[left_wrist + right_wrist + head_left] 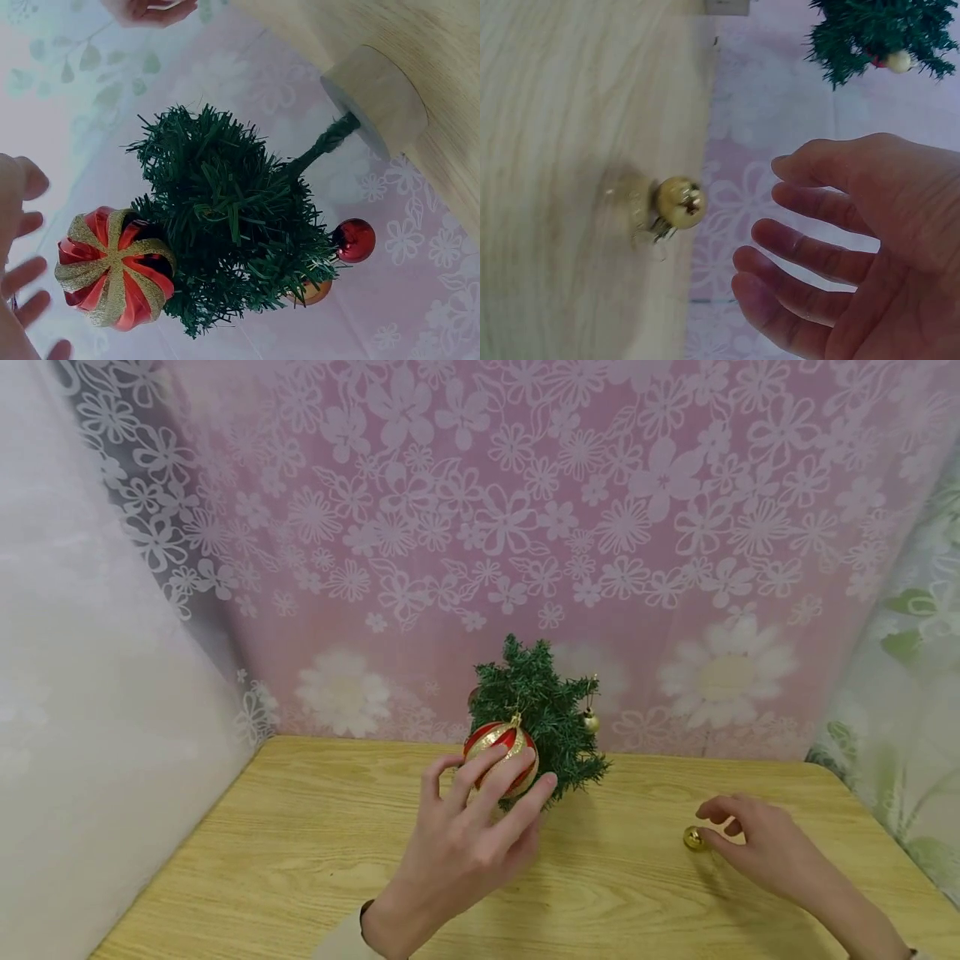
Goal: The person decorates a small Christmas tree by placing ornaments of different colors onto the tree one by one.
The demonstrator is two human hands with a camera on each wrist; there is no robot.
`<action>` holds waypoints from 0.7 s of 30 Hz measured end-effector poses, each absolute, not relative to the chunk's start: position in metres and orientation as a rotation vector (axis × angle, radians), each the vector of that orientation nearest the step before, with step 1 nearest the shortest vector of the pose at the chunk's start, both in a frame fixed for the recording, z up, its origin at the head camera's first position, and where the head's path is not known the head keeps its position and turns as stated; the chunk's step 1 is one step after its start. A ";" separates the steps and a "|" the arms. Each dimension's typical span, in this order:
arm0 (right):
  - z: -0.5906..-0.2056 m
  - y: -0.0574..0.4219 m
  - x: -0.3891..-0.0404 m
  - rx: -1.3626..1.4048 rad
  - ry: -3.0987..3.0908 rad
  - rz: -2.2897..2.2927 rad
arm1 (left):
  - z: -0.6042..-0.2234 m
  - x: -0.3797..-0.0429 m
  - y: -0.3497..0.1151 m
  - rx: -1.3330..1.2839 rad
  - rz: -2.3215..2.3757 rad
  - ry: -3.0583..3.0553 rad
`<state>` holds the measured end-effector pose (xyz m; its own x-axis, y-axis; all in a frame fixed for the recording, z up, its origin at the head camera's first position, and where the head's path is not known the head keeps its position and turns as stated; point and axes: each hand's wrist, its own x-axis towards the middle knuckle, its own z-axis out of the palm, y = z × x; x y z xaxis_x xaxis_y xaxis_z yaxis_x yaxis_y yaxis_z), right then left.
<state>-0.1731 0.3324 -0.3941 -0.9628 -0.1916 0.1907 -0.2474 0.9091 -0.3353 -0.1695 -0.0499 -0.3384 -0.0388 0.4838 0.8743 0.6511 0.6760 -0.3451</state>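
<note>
A small green Christmas tree (558,718) stands near the back of the table. On its front hangs a large red ball ornament (497,734) with glittery gold stripes. My left hand (472,843) is in front of it, fingers spread; the left wrist view shows a gap between fingertips and ornament. To the right, a small shiny gold ball ornament (692,838) lies on the tabletop. Beside it is my right hand (776,852), its fingers loosely bent with nothing in them. In the right wrist view, the gold ornament (680,202) shows its cap and a thin loop.
Other ornaments hang on the tree: a small gold ball (592,722) on its right, a shiny red ball (355,240) and an orange-gold one (311,291). A round wooden base (386,97) carries the trunk. Flower-patterned curtains (480,527) enclose the wooden table (315,843).
</note>
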 end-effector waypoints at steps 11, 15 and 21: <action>-0.405 0.346 -0.178 0.332 -3.010 0.583 | -0.338 -0.178 -0.058 -0.738 -0.206 -1.861; -0.408 0.348 -0.180 0.363 -3.051 0.630 | -0.336 -0.180 -0.061 -0.711 -0.225 -1.891; -0.414 0.348 -0.178 0.409 -3.087 0.715 | -0.336 -0.188 -0.070 -0.696 -0.251 -1.916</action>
